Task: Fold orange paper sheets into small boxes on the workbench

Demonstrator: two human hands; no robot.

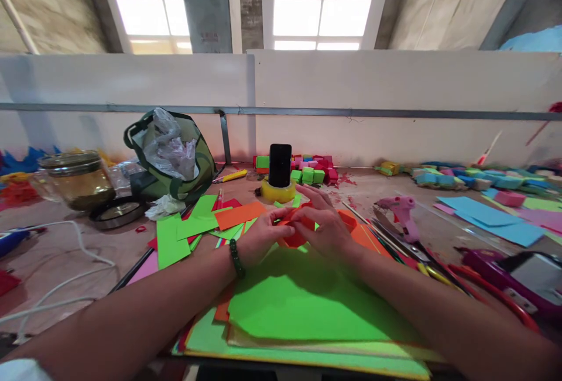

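Note:
My left hand (pixel 263 234) is closed, thumb and fingers pinching the left side of a folded orange-red paper piece (pixel 298 239). On the piece's right side, my right hand (pixel 327 223) also grips it, with some fingers stretched forward. The hands partly hide its shape. Beneath them lies a stack of green paper sheets (pixel 316 305). Just right of my right hand is another orange folded paper piece (pixel 348 220). Beside my left hand, an orange paper strip (pixel 240 215) rests on cut green paper pieces (pixel 172 242).
A phone (pixel 280 165) stands on a yellow tape roll (pixel 277 191). Small coloured paper blocks (pixel 312 176) sit behind it. At right are a pink glue gun (pixel 401 215) and scissors (pixel 417 250). A green bag (pixel 193 176), glass jar (pixel 74 179) and yellow cutter (pixel 232 176) occupy the left.

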